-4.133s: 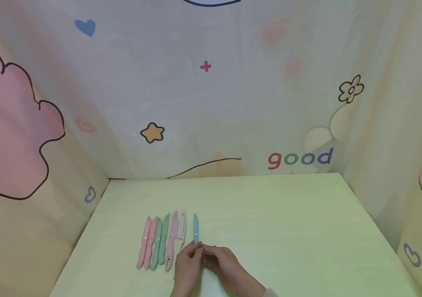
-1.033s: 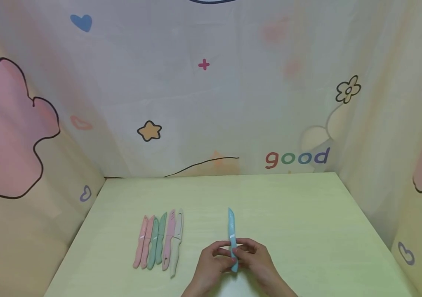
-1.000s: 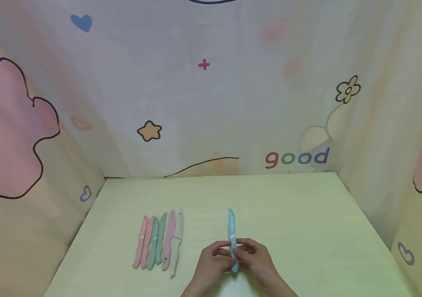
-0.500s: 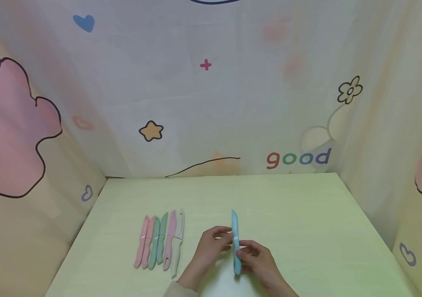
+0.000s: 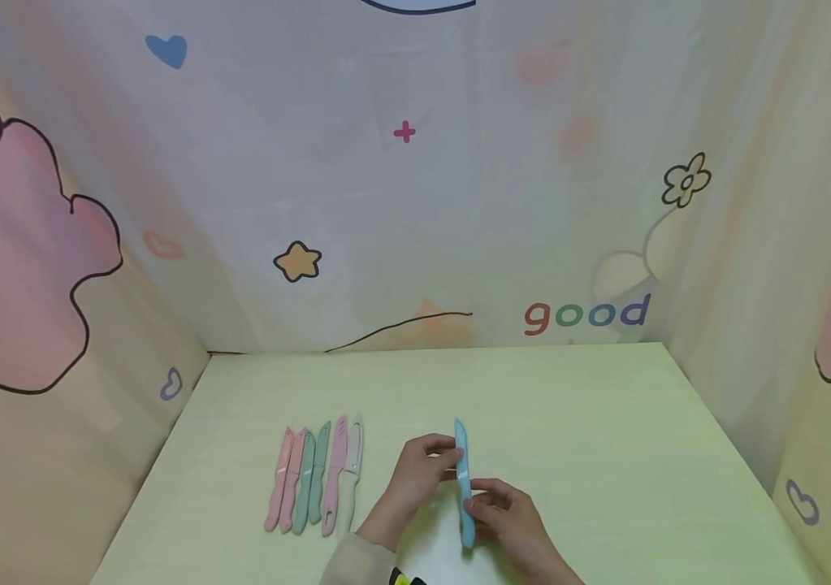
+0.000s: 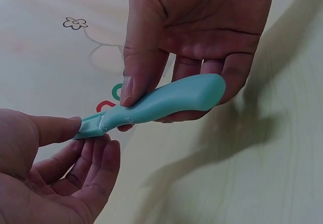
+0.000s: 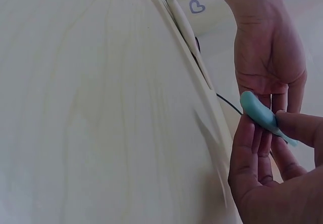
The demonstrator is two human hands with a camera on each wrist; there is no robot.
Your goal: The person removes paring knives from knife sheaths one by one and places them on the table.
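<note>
A light blue knife [image 5: 463, 463] is held up over the table, tip pointing away, its blade seemingly in a matching sheath. My left hand [image 5: 418, 467] pinches the sheathed part between thumb and fingers. Lower down, my right hand [image 5: 506, 512] grips the handle. Up close in the left wrist view, the handle [image 6: 171, 100] looks smooth and turquoise, and a pale line marks where it meets the sheath [image 6: 92, 126]. The right wrist view shows the handle's rounded end [image 7: 257, 110] between the right thumb and fingers. The blade itself is hidden.
Left of the hands, several knives lie side by side on the pale green table [image 5: 569, 422]: pink ones [image 5: 283, 479], green ones [image 5: 304, 487], a mauve one [image 5: 335, 479] and a white one [image 5: 348, 487]. A printed curtain [image 5: 357, 179] encloses the table's back and sides.
The blue knife has moved right, away from the row. My left hand has slid from the handle up to the sheathed part; the right hand still holds the handle.
</note>
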